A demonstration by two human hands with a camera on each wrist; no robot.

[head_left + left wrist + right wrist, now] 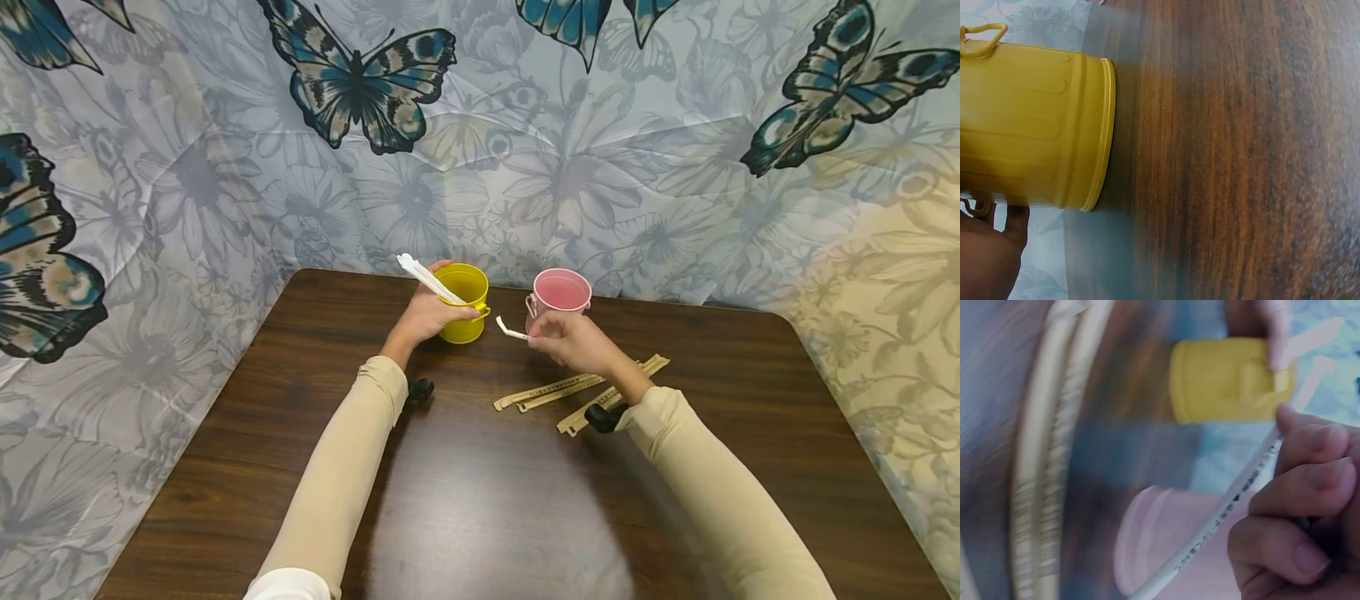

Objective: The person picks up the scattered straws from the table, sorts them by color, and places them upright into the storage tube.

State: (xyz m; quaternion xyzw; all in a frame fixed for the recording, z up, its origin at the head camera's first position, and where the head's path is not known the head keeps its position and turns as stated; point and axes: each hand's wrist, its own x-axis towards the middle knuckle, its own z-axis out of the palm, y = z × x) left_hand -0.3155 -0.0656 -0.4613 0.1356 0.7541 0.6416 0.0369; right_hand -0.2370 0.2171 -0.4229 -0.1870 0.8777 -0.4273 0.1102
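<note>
My left hand [431, 318] grips a small yellow bucket [462, 333] near its rim, thumb at the front by the handle. White paper-wrapped sticks [429, 278] lean out of that bucket to the left. Between the fingertips of my right hand [576, 342] is a slim white paper-wrapped stick [1219, 515] with dark print along it. Its end shows bent upward in the head view, between the two buckets. Behind the right hand stands a pink bucket [562, 292], its lower front partly hidden by that hand.
Several brown paper-wrapped sticks [551, 393] lie on the dark wooden table [480, 500], partly under the right forearm. A cloth [420, 200] printed with butterflies and flowers hangs right behind the table's back edge.
</note>
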